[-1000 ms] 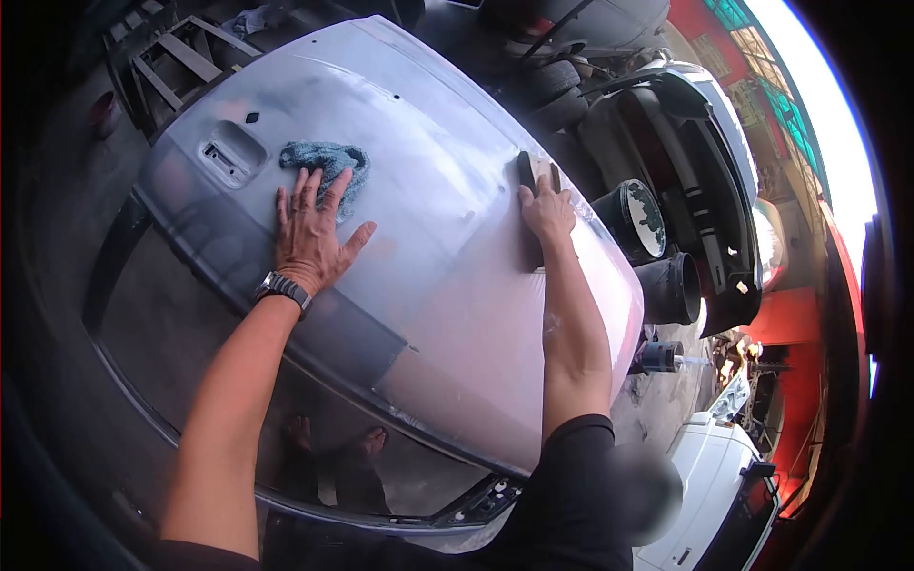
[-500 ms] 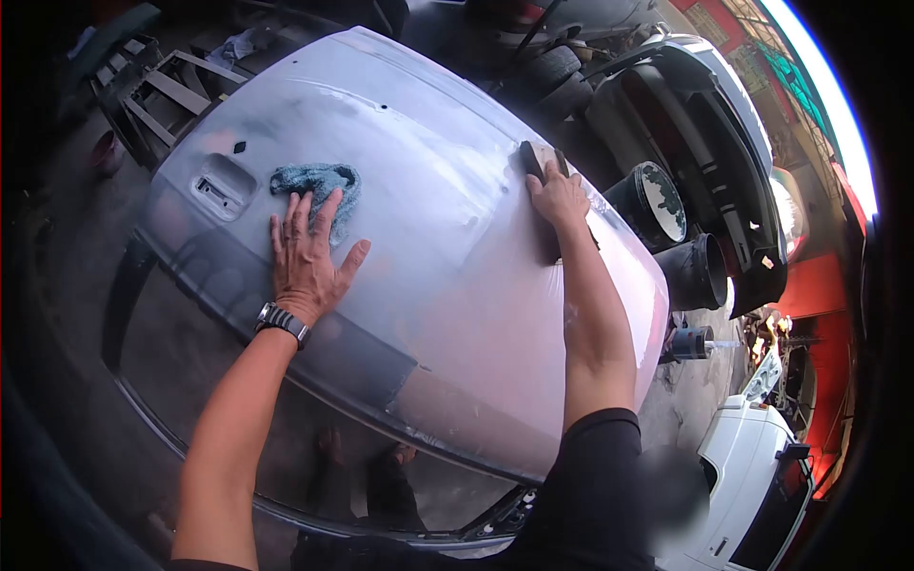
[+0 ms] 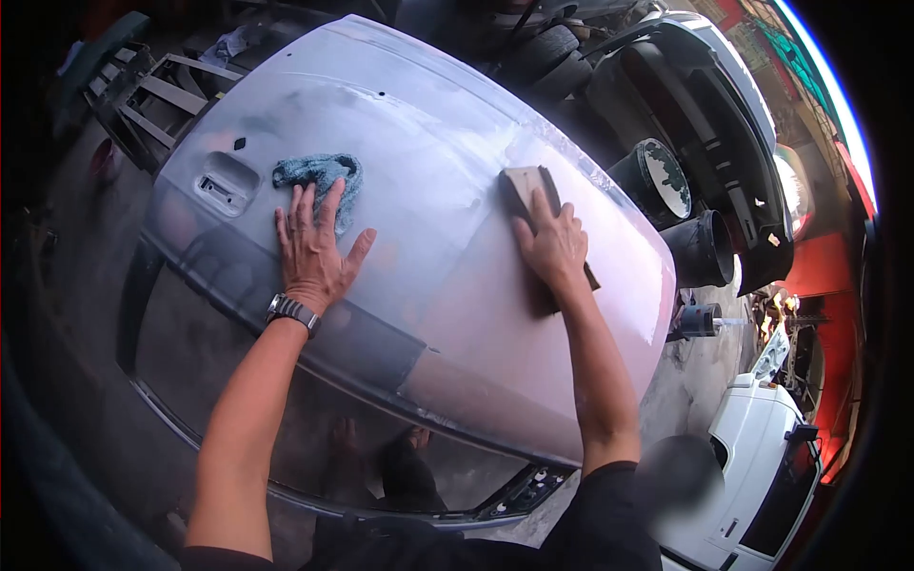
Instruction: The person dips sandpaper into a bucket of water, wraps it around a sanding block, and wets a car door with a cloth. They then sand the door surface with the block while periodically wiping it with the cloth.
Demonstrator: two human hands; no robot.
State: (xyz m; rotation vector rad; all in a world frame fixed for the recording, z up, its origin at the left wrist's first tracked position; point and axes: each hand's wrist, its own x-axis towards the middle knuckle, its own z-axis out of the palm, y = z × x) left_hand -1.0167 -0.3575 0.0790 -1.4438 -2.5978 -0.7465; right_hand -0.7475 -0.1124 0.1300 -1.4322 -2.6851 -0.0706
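Note:
A car door (image 3: pixel 409 238) with pale primer and pinkish filler patches lies face up before me. My left hand (image 3: pixel 316 252) rests flat on it, fingers spread, with its fingertips at the edge of a crumpled blue-grey cloth (image 3: pixel 345 171). To the right, my right hand (image 3: pixel 555 243) grips a long brown sanding block (image 3: pixel 520 187) pressed on the pinkish area. The block's middle is partly covered by the hand. Left of the cloth is the recessed door handle opening (image 3: pixel 228 184). A watch (image 3: pixel 293 313) sits on my left wrist.
Dark buckets (image 3: pixel 700 249) stand just beyond the door's right edge, near a removed dark bumper or panel (image 3: pixel 724 162). Tires (image 3: pixel 543 52) lie at the back. A metal stand (image 3: pixel 157 100) is at upper left; a white vehicle (image 3: pixel 762 466) is at lower right.
My right hand has drawn the sanding block back toward me and slightly left, turning it a little. My left hand and the cloth stay in place on the door.

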